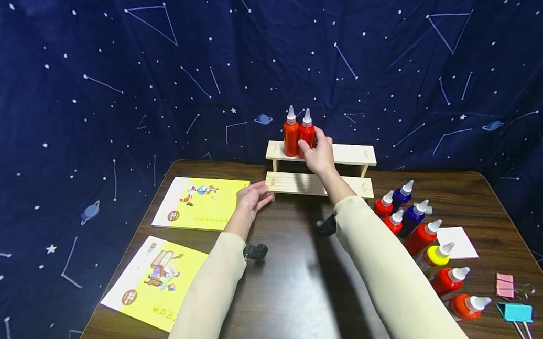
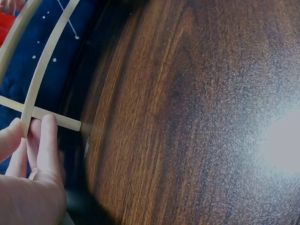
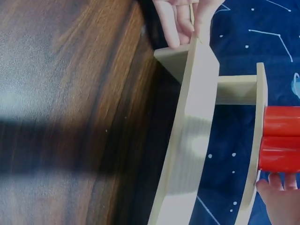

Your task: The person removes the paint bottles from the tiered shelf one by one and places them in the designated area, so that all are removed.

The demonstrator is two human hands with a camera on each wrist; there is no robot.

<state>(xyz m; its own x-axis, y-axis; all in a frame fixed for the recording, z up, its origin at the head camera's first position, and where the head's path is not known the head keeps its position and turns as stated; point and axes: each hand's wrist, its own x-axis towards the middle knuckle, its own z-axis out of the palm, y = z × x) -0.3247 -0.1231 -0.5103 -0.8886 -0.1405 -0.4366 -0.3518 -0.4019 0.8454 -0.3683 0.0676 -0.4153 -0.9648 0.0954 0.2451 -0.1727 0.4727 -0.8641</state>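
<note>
A small two-tier wooden rack (image 1: 299, 183) stands at the back of the table. On the left part of its upper board are two squeeze bottles with white nozzle caps, an orange-red bottle (image 1: 290, 139) and a red bottle (image 1: 306, 134), side by side. My right hand (image 1: 320, 153) grips the red bottle from its right side, thumb in front; in the right wrist view the bottle's base meets the board. With thumb and fingers, my left hand (image 1: 249, 199) pinches the left end of the lower board (image 2: 35, 93).
Several squeeze bottles (image 1: 421, 238) with red, blue and yellow contents line the right side, beside a white pad (image 1: 457, 243). Pink (image 1: 504, 285) and teal (image 1: 517, 312) binder clips lie near the right edge. Two yellow booklets (image 1: 212, 207) lie left. A dark starry cloth (image 1: 240, 73) hangs behind.
</note>
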